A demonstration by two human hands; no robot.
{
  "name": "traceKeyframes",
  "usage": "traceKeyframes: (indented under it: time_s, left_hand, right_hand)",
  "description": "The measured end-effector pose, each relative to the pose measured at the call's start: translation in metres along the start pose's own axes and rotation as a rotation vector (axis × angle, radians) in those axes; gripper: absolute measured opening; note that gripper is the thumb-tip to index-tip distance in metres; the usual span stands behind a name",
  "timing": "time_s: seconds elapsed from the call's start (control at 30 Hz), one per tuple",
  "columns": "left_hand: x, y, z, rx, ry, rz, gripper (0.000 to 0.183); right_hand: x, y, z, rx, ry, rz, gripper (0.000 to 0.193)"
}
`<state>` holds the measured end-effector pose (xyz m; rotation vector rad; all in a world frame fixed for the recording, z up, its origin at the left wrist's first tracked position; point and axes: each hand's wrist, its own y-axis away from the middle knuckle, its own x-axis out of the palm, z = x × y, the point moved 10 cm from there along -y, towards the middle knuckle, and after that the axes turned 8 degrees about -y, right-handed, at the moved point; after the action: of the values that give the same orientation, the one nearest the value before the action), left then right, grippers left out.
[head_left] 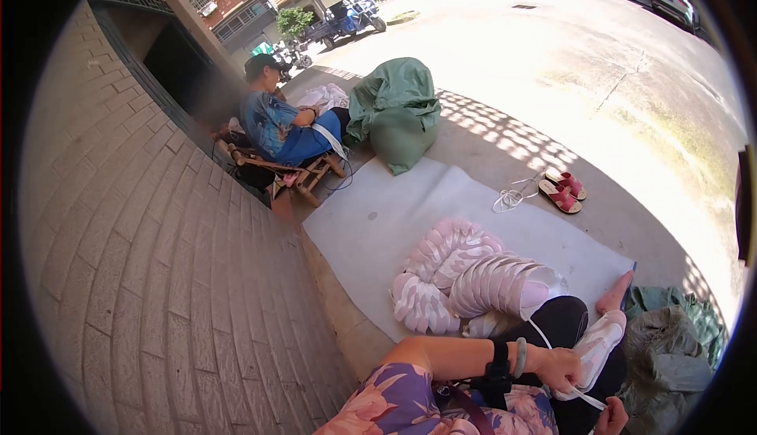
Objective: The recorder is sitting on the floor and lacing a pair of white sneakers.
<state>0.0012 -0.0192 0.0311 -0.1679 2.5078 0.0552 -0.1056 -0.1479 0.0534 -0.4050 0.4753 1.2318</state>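
A white and pale pink shoe upper (601,346) rests on my dark-trousered lap. At its near end my left hand (558,369) is closed in a pinch on a white shoelace (585,398). Farther right and lower, my right hand (611,417) has its fingers closed on the same lace, which runs taut between both hands. Another length of white lace trails from my left hand over my knee. A grey-green bangle and a black strapped device are on my left wrist. My right hand is partly cut off by the picture's dark rim.
Nested rows of pink and white shoe uppers (497,281) lie on a pale grey mat (367,222). Beyond are a green sack (402,112), red slippers (561,191) and loose white cord (511,197). A co-worker (276,116) sits by the brick wall (158,254). Dark green sacking (670,356) lies right.
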Motion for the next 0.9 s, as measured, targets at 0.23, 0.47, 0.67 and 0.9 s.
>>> traceKeyframes:
  time_s: [0.23, 0.47, 0.67, 0.9]
  left_hand:
    - [-0.019, 0.036, 0.022, -0.047, -0.101, -0.148, 0.011]
    - [-0.015, 0.014, 0.019, -0.088, -0.152, -0.171, 0.012]
    - [-0.006, -0.019, -0.023, 0.044, -0.114, -0.278, 0.013]
    - [-0.009, -0.015, -0.021, 0.021, -0.214, -0.295, 0.017]
  right_hand:
    - [-0.050, 0.058, -0.169, 0.221, 0.362, -0.094, 0.031]
    - [-0.014, 0.026, -0.163, 0.164, 0.463, 0.039, 0.030]
    - [0.041, -0.031, 0.041, 0.124, -0.404, 0.098, 0.024]
    - [0.061, -0.032, 0.026, 0.271, -0.476, 0.219, 0.026]
